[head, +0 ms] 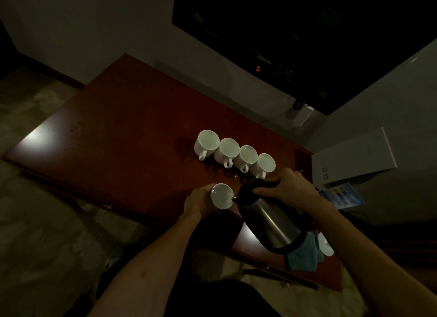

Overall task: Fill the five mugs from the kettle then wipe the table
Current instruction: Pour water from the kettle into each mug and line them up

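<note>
Kettle tilted, spout aimed left at the rim of a white mug, long axis slanting from lower right to upper left. Right hand fingers wrapped round its black handle. Left hand curled round that mug above the red table. Four mugs in a row behind, handles toward the person. Blue cloth under the kettle base.

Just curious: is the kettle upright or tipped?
Tipped: the kettle leans with its spout at the mug rim.
</note>
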{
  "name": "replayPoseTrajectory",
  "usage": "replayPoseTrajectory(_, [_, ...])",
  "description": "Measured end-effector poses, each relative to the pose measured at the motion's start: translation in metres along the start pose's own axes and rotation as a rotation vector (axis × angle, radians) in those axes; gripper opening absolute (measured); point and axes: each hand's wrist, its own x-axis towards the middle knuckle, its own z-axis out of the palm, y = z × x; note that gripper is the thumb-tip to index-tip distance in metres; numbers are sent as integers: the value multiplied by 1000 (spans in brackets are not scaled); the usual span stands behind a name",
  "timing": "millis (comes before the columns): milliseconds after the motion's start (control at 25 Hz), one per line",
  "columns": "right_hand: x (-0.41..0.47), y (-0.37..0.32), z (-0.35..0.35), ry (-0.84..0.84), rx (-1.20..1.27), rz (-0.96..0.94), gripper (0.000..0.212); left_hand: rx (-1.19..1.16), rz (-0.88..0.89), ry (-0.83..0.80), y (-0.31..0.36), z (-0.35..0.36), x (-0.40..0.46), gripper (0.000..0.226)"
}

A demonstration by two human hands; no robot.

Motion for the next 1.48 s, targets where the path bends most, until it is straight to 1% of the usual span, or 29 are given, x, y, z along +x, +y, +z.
replayPoseTrajectory(160, [3,0,-1,3,-18,3,109,5,8,-1,0,-2,1,75])
replayPoseTrajectory(320, [8,6,1,29,-47,23,119,41,21,11,0,-2,0,75])
replayPoseTrajectory(400, [10,9,2,16,-51,31,121,36,22,19,0,-1,0,73])
replayPoseTrajectory(480, [12,11,3,11,-51,35,120,38,17,16,0,0,0,71])
replayPoseTrajectory(720, [14,12,4,19,-55,55,120,48,24,4,-1,-1,1,75])
replayPoseTrajectory(1000, [17,3,2,17,-22,35,123,58,37,23,-1,-1,1,71])
replayPoseTrajectory(1200, [18,5,5,18,-10,47,125,65,40,20,-2,0,1,75])
replayPoseTrajectory(1480, [18,6,2,-3,-16,40,126,61,39,28,-3,1,1,74])
